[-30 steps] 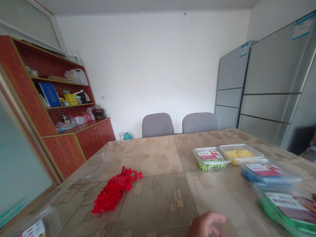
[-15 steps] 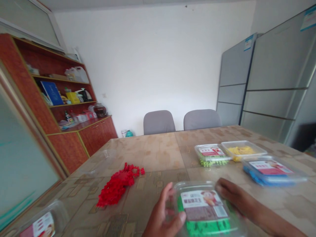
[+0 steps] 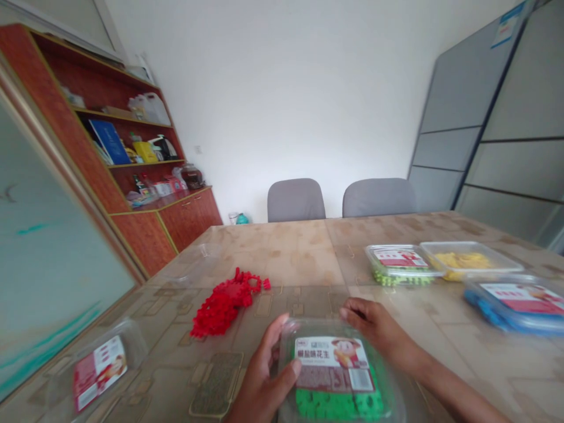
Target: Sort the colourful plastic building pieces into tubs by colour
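Note:
A clear lidded plastic box (image 3: 337,376) filled with green pieces sits on the table right in front of me. My left hand (image 3: 264,376) grips its left side, thumb on the lid. At the far right corner of that box my right hand (image 3: 376,329) curls its fingers over the rim. A loose pile of red pieces (image 3: 227,302) lies on the table to the left, beyond my left hand.
Three more lidded boxes stand at the right: light green (image 3: 399,265), yellow (image 3: 469,262) and blue (image 3: 515,302). An empty clear box with a red label (image 3: 99,367) lies near left; a clear lid (image 3: 194,267) further back. Two grey chairs (image 3: 296,200) and a wooden shelf unit (image 3: 127,158) stand behind.
One second ago the green box lay at the far right and only one hand showed. Both hands have since brought it in front of me and hold it; the view has tilted down.

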A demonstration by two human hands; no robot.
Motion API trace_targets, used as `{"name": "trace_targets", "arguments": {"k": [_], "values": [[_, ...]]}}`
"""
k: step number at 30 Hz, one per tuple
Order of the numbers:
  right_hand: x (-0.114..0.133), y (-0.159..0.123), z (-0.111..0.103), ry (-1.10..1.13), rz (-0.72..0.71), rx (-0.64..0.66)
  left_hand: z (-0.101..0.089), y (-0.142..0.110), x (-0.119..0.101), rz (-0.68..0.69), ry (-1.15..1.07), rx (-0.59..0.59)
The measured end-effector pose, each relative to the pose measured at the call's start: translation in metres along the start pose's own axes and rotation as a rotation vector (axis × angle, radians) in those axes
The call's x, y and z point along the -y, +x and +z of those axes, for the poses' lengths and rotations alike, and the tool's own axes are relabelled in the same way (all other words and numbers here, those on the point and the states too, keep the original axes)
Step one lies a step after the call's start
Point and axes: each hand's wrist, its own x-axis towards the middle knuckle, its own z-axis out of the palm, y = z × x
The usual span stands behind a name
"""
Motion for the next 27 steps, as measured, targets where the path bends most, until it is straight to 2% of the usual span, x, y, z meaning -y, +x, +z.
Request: {"name": "trace_targets", "arguments": {"k": [4,8,13,16,23,27], "values": [[0.007,-0.007,0.002,-0.024,-0.009,0.017,0.003,-0.003,-0.004,0.005,-0.082,0.004],[0.024,-0.014,0.002,-0.053,-0.043,0.090,0.004,-0.010,-0.011,-0.027,-0.070,0.045],[0.049,-0.026,0.005,-0.236,-0.071,0.132,0.007,-0.017,-0.013,-0.078,-0.062,0.070],[0.058,-0.030,0.005,-0.277,-0.091,0.153,0.011,-0.018,-0.010,-0.060,-0.119,0.093],[0.067,-0.029,0.011,-0.268,-0.080,0.214,0.020,-0.015,-0.006,-0.011,-0.148,0.167],[0.063,-0.024,0.019,-0.311,-0.033,0.174,0.022,-0.013,0.002,-0.019,-0.109,0.165]]}}
